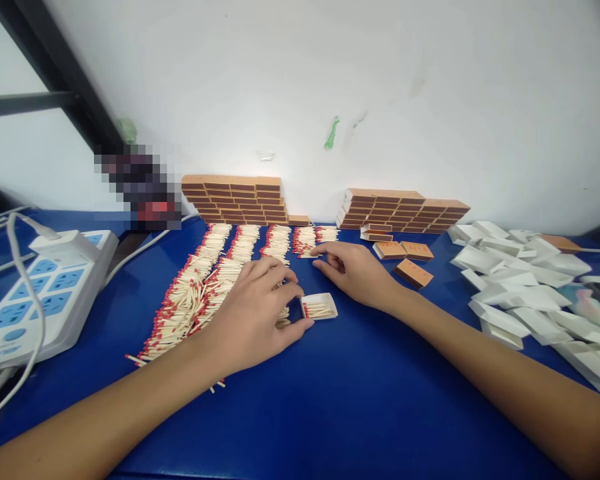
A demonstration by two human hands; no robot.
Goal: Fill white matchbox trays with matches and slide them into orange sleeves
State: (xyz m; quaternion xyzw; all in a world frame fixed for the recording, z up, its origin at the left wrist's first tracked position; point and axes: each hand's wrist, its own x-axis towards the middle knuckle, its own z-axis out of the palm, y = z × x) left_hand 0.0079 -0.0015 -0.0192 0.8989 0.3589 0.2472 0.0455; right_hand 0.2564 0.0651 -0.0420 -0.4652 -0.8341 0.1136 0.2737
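Observation:
A small white matchbox tray (333, 308) with several red-tipped matches in it lies on the blue table. My left hand (260, 310) is at its left end, index finger and thumb at opposite long sides, apparently holding it lightly. Rows of loose matches (193, 300) spread under and behind this hand, partly hidden by it. Beyond the tray, my right hand (355, 270) hovers by a short pile of matches (304, 239). Its thumb and index finger are slightly apart at the pile's edge, with nothing clearly visible between them.
Matchboxes are stacked in a left wall (235, 200) and a right wall (405, 210) at the back. Several loose matchboxes (414, 273) lie right of my hand. Empty white trays (520, 280) are heaped at far right. A power strip (45, 300) with cables sits at left.

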